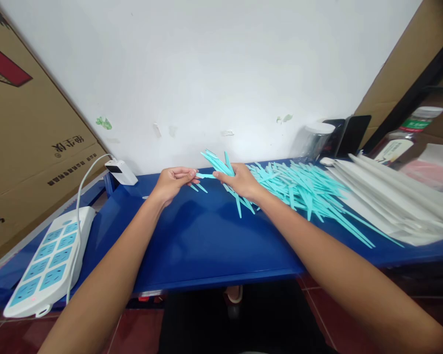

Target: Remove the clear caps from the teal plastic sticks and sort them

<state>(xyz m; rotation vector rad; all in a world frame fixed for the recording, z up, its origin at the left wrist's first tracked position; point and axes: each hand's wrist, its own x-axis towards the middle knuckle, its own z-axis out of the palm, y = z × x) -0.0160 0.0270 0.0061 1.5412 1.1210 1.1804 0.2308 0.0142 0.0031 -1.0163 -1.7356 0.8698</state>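
My left hand (177, 181) is closed, its thumb and fingers pinching the end of a thin turquoise plastic piece (205, 176). Two narrow tips (200, 188) stick out below those fingers, like the prongs of tweezers. The other end of the pinched piece meets the thumb of my right hand (242, 182). That hand is wrapped round a bundle of turquoise plastic tweezers (218, 161), whose ends fan out above and below it. Just right of it, a large heap of the same tweezers (299, 189) lies on the blue table (214, 246).
White plastic bags (384, 206) lie right of the heap, near a clear jar (315, 140) and a labelled bottle (398, 140). On the left are a power strip (53, 260), a white charger (121, 172) with a cable, and a large cardboard box (33, 132). A white wall (221, 73) stands behind.
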